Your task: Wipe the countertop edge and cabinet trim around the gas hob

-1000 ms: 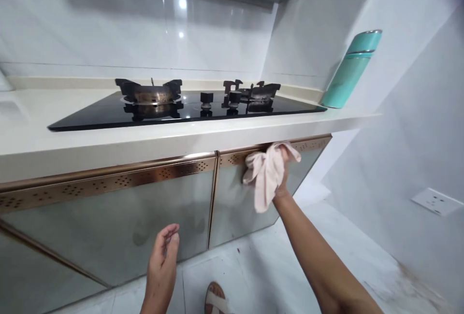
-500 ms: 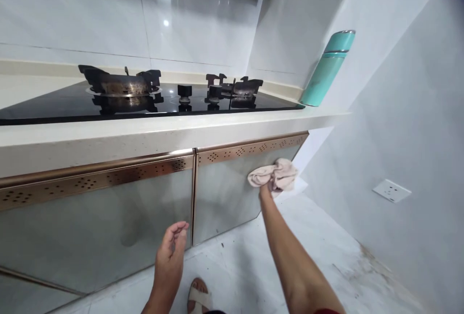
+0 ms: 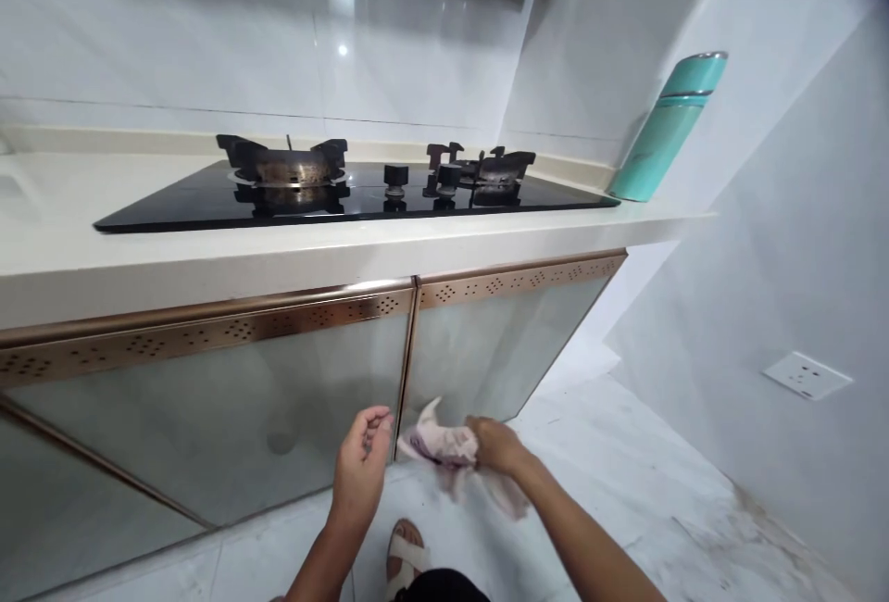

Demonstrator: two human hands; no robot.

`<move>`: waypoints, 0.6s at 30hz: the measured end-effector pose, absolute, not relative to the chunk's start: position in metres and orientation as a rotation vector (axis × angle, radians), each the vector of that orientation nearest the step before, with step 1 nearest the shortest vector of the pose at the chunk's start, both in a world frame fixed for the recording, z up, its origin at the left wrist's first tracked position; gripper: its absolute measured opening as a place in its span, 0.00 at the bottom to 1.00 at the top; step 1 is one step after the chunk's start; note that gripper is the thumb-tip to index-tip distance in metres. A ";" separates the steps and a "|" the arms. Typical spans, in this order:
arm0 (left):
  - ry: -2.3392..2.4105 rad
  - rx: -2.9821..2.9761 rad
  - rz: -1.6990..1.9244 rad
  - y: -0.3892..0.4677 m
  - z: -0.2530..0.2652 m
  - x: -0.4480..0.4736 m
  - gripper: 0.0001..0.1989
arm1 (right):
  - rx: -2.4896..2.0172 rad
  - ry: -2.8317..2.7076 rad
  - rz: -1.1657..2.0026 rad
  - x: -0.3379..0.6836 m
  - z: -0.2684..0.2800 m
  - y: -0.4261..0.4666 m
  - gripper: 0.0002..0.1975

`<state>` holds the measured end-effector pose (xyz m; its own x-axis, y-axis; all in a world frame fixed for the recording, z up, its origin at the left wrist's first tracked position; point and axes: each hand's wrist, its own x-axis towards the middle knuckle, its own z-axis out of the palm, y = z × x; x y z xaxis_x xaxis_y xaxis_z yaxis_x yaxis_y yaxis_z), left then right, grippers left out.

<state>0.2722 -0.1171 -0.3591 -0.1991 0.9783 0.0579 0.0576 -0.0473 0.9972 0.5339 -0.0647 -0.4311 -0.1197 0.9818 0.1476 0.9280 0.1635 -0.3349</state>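
Note:
A crumpled pale pink cloth (image 3: 444, 446) is bunched in my right hand (image 3: 496, 445), whose fingers are wrapped round it. Its loose ends hang and are blurred by motion, low in front of the right cabinet door (image 3: 504, 343). To its left, my left hand (image 3: 365, 445) is raised with nothing in it. The fingers there are loosely curled, with a gap to the thumb. It is nearest the left cabinet door (image 3: 229, 407), by the seam between the two doors.
Above the doors runs a pale countertop (image 3: 173, 259) with a black gas hob (image 3: 361, 204) set in it. A leaning-looking turquoise flask (image 3: 663, 139) stands at its right end. A socket (image 3: 807, 375) is on the right wall. My sandalled foot (image 3: 406, 554) is on the tiled floor.
My right hand has moved down, left and closer from the right door's upper part, bringing the cloth along. My left hand stays raised and empty. The view has shifted slightly left.

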 end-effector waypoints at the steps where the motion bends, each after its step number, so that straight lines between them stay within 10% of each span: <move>1: 1.365 1.202 1.360 -0.119 -0.356 0.271 0.24 | -1.817 -2.018 0.281 0.550 -0.427 -0.068 0.09; 11: 1.411 1.504 1.382 -0.129 -0.344 0.260 0.16 | -1.095 -1.035 0.580 0.582 -0.290 -0.042 0.40; 18: 1.491 1.263 1.583 -0.107 -0.339 0.241 0.16 | -1.299 -1.198 -0.291 0.544 -0.295 0.008 0.41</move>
